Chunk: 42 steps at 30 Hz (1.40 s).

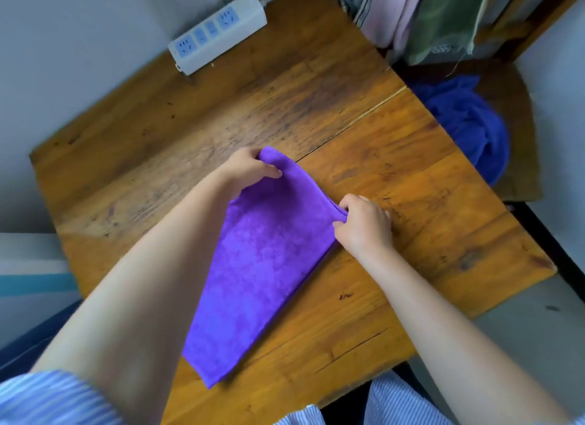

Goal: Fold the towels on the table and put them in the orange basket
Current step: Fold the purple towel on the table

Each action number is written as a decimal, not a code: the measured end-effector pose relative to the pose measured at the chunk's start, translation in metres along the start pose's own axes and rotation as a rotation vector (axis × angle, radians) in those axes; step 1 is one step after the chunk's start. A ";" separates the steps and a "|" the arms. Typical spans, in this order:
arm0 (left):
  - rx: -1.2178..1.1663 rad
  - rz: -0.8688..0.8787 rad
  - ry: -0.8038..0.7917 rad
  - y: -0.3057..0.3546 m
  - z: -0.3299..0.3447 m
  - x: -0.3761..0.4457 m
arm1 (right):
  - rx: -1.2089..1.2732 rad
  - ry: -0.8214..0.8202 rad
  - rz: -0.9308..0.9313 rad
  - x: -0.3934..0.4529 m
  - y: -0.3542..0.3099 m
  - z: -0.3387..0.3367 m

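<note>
No readable text, label, brand, number or sign anywhere. Power strip (217,32) at the far edge of the wooden surface (395,178) carried only blue socket faces, unmarked as far as could be seen. Purple towel (256,266) plain, without tag or print.

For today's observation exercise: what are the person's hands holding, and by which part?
Both hands pinch the purple towel by its far end: the left hand at the far left corner, the right hand at the far right corner.
</note>
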<state>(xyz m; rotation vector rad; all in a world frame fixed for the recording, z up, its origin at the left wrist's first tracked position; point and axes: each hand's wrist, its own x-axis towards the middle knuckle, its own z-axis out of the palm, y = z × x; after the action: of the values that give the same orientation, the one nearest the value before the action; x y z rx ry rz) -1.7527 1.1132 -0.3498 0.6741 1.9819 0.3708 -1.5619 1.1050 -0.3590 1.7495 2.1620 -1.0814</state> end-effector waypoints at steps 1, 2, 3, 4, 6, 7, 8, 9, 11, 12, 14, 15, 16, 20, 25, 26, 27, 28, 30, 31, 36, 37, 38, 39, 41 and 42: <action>0.001 -0.008 -0.037 0.004 -0.006 0.003 | 0.003 0.013 -0.019 0.007 -0.001 -0.007; 0.005 -0.003 -0.056 0.009 -0.013 0.005 | 0.008 0.035 -0.040 0.013 -0.002 -0.014; 0.004 0.013 -0.058 0.012 -0.019 0.007 | 0.012 0.065 -0.065 0.018 -0.004 -0.021; -0.005 0.034 -0.047 0.017 -0.026 0.008 | 0.011 0.102 -0.096 0.023 -0.006 -0.030; -0.034 0.115 -0.044 0.026 -0.039 0.006 | 0.006 0.186 -0.169 0.031 -0.009 -0.045; -0.031 0.165 -0.036 0.031 -0.045 0.003 | 0.008 0.229 -0.211 0.033 -0.011 -0.052; -0.019 0.212 -0.012 0.034 -0.049 -0.001 | 0.008 0.269 -0.256 0.035 -0.013 -0.058; -0.011 0.259 0.028 0.036 -0.054 -0.004 | 0.001 0.312 -0.306 0.036 -0.016 -0.064; -0.017 0.352 0.117 0.037 -0.059 -0.012 | -0.004 0.402 -0.387 0.035 -0.021 -0.073; -0.018 0.395 0.146 0.036 -0.060 -0.017 | -0.006 0.438 -0.421 0.034 -0.022 -0.075; 0.075 0.474 0.179 0.025 -0.062 -0.027 | -0.025 0.460 -0.487 0.027 -0.022 -0.073; 0.170 0.517 0.189 0.017 -0.061 -0.031 | -0.033 0.461 -0.519 0.022 -0.020 -0.070; 0.266 0.575 0.204 0.008 -0.060 -0.036 | -0.038 0.453 -0.551 0.017 -0.018 -0.065; 0.441 0.836 0.251 -0.045 -0.059 -0.051 | -0.047 0.417 -0.728 -0.011 -0.011 -0.037; 0.625 0.993 0.235 -0.101 -0.054 -0.067 | 0.007 0.367 -0.944 -0.046 0.000 0.013; 0.645 1.011 0.250 -0.112 -0.052 -0.072 | -0.004 0.355 -0.963 -0.054 0.003 0.024; 0.664 1.028 0.270 -0.121 -0.049 -0.075 | -0.023 0.354 -0.973 -0.060 0.006 0.033; 0.683 1.046 0.279 -0.129 -0.046 -0.078 | -0.042 0.351 -0.978 -0.064 0.010 0.042; 0.725 1.070 0.293 -0.148 -0.039 -0.083 | -0.056 0.343 -0.977 -0.074 0.017 0.060; 0.744 1.071 0.298 -0.157 -0.035 -0.085 | -0.058 0.328 -0.976 -0.079 0.020 0.069; 0.822 0.957 0.264 -0.185 -0.024 -0.089 | -0.173 0.276 -0.971 -0.091 0.024 0.096; 0.845 0.928 0.248 -0.189 -0.020 -0.091 | -0.205 0.268 -0.955 -0.093 0.026 0.100; 0.860 0.900 0.241 -0.192 -0.016 -0.092 | -0.244 0.256 -0.938 -0.093 0.027 0.103; 0.863 0.844 0.236 -0.194 -0.011 -0.094 | -0.285 0.241 -0.927 -0.094 0.029 0.106; 0.820 0.689 0.274 -0.201 -0.002 -0.098 | -0.358 0.195 -0.925 -0.096 0.034 0.113; 0.779 0.620 0.308 -0.205 0.002 -0.100 | -0.381 0.174 -0.924 -0.097 0.036 0.115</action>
<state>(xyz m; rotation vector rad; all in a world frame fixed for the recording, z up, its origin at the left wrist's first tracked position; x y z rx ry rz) -1.7755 0.8894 -0.3867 1.8349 2.1580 0.0398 -1.5350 0.9602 -0.4058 0.6696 3.1124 -0.5499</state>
